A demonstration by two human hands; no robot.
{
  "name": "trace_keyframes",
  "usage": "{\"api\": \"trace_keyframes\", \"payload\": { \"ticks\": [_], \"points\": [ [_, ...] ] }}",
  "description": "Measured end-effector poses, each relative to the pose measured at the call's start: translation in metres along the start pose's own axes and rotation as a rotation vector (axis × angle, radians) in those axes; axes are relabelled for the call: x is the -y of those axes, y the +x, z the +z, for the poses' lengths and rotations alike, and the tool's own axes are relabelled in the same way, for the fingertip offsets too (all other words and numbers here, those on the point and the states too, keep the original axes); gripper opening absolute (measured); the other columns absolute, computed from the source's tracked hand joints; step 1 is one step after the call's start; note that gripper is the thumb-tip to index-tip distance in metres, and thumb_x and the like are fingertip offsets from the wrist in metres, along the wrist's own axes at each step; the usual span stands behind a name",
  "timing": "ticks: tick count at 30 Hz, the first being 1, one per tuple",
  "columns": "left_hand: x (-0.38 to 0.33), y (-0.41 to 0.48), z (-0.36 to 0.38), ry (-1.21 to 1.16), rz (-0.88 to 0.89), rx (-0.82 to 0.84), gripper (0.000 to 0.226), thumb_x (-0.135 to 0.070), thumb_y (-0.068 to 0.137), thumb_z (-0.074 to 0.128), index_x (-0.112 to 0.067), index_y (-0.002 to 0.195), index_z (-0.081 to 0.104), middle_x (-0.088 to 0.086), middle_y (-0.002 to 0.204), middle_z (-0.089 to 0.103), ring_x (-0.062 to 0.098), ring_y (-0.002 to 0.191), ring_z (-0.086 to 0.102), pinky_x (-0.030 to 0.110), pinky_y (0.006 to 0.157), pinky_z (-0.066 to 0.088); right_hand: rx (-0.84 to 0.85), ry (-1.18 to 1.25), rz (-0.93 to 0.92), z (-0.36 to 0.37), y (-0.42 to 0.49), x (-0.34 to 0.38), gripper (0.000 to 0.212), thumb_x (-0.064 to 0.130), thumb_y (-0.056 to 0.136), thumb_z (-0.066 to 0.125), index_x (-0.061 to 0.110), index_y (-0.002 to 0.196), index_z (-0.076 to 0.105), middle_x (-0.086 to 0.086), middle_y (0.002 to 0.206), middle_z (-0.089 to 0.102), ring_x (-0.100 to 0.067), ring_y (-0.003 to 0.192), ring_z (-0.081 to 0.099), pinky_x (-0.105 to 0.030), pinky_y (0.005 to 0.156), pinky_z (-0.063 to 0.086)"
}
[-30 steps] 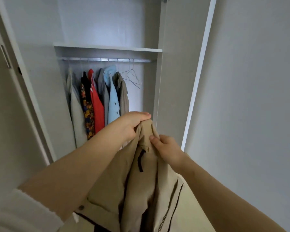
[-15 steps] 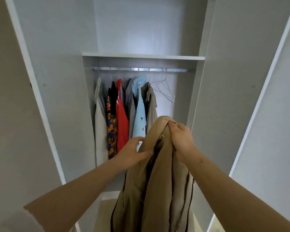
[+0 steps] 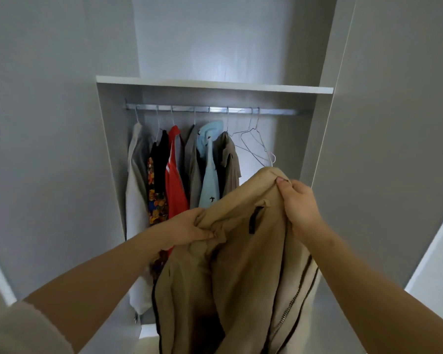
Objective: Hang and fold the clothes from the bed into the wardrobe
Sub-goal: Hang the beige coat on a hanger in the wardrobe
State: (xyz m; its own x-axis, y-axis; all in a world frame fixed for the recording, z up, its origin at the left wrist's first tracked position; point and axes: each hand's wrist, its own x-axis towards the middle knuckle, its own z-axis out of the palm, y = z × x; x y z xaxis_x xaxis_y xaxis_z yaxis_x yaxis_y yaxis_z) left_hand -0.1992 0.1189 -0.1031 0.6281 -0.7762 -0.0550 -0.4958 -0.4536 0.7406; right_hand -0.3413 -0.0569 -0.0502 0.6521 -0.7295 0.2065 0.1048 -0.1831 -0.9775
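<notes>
The beige zip-front jacket [image 3: 241, 264] I hold up runs off the bottom edge, so its hem is out of sight. My left hand [image 3: 189, 229] has its fingertips lost in the fabric folds. Jacket and left forearm cover the lower ends of the hanging red top [image 3: 174, 180], pale blue shirt [image 3: 210, 180] and khaki shirt [image 3: 230, 162]. The thin bare wire hangers [image 3: 256, 144] reach the collar's edge; touching or apart, I cannot tell.
</notes>
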Motion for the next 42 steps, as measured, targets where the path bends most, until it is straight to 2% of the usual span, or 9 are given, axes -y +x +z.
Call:
{"api": "trace_keyframes", "payload": {
  "ticks": [4,10,16,20,27,34,38,40,42],
  "points": [
    [0.000,0.057,-0.030,0.395,0.086,-0.165,0.026,-0.033,0.092,0.054,-0.023,0.069,0.047,-0.006,0.068,0.051,0.008,0.065,0.051,0.016,0.056,0.038,-0.047,-0.046,-0.006,0.010,0.056,-0.012,0.035,0.029,0.096,0.048,-0.002,0.083,0.057,-0.015,0.072,0.054,-0.026,0.070,0.052,-0.031,0.064,0.046],
    [0.011,0.146,-0.084,0.566,0.095,-0.308,0.031,-0.037,0.088,0.054,-0.021,0.063,0.047,-0.004,0.068,0.045,0.015,0.070,0.049,0.029,0.067,0.044,-0.155,-0.025,0.002,0.029,0.155,-0.020,0.036,0.029,0.094,0.052,-0.006,0.096,0.062,-0.027,0.094,0.063,-0.032,0.083,0.061,-0.039,0.078,0.051],
    [-0.007,0.198,-0.115,-0.483,-0.251,-0.300,0.024,-0.018,0.091,0.057,-0.006,0.111,0.062,0.011,0.097,0.063,0.025,0.093,0.058,0.034,0.084,0.047,-0.114,-0.049,0.098,0.044,0.219,-0.050,0.043,0.029,0.091,0.055,-0.013,0.086,0.058,-0.034,0.082,0.056,-0.027,0.070,0.050,-0.032,0.062,0.043],
    [-0.028,0.229,-0.127,-0.870,-0.285,-0.287,0.014,-0.014,0.090,0.054,-0.005,0.086,0.064,0.006,0.053,0.067,0.018,0.050,0.065,0.022,0.044,0.050,0.043,-0.180,0.191,0.056,0.251,-0.080,0.049,0.026,0.093,0.052,-0.020,0.112,0.050,-0.039,0.112,0.054,-0.049,0.093,0.058,-0.050,0.080,0.050],
    [-0.059,0.292,-0.138,-0.871,-0.191,-0.310,0.022,-0.007,0.095,0.043,-0.009,0.075,0.052,0.006,0.057,0.061,0.010,0.040,0.059,0.013,0.032,0.041,0.273,-0.327,0.160,0.074,0.322,-0.096,0.006,0.009,0.085,0.055,0.013,0.082,0.059,-0.004,0.084,0.059,-0.020,0.080,0.055,-0.025,0.066,0.041],
    [-0.066,0.351,-0.128,-0.958,-0.205,-0.344,0.016,-0.004,0.090,0.049,-0.004,0.077,0.059,0.013,0.066,0.063,0.020,0.056,0.063,0.019,0.039,0.049,-0.166,-1.021,-0.204,0.063,0.409,-0.110,0.049,0.024,0.080,0.062,0.023,0.127,0.048,-0.006,0.133,0.046,-0.029,0.120,0.040,-0.039,0.098,0.029],
    [-0.081,0.384,-0.127,-0.790,-0.280,-0.371,0.032,-0.006,0.097,0.035,0.005,0.125,0.047,0.011,0.099,0.061,0.025,0.097,0.058,0.023,0.080,0.046,-0.029,-1.068,-0.118,0.054,0.445,-0.126,0.069,0.007,0.081,0.059,0.030,0.139,0.031,-0.009,0.146,0.027,-0.034,0.128,0.033,-0.047,0.103,0.030],
    [-0.076,0.392,-0.124,-0.663,-0.272,-0.359,0.039,-0.006,0.095,0.043,0.008,0.131,0.043,0.015,0.120,0.059,0.027,0.094,0.060,0.016,0.062,0.045,0.047,-0.929,-0.139,0.052,0.457,-0.134,0.069,-0.004,0.082,0.054,0.025,0.141,0.034,-0.012,0.147,0.027,-0.035,0.127,0.037,-0.044,0.103,0.035],
    [-0.080,0.401,-0.122,-0.647,-0.281,-0.438,0.033,-0.006,0.094,0.044,0.005,0.124,0.050,0.010,0.086,0.066,0.014,0.055,0.055,0.014,0.036,0.037,0.059,-0.764,-0.193,0.048,0.465,-0.140,0.065,-0.016,0.080,0.047,0.015,0.137,0.044,-0.018,0.140,0.038,-0.035,0.121,0.045,-0.035,0.099,0.039]
  ]
}}
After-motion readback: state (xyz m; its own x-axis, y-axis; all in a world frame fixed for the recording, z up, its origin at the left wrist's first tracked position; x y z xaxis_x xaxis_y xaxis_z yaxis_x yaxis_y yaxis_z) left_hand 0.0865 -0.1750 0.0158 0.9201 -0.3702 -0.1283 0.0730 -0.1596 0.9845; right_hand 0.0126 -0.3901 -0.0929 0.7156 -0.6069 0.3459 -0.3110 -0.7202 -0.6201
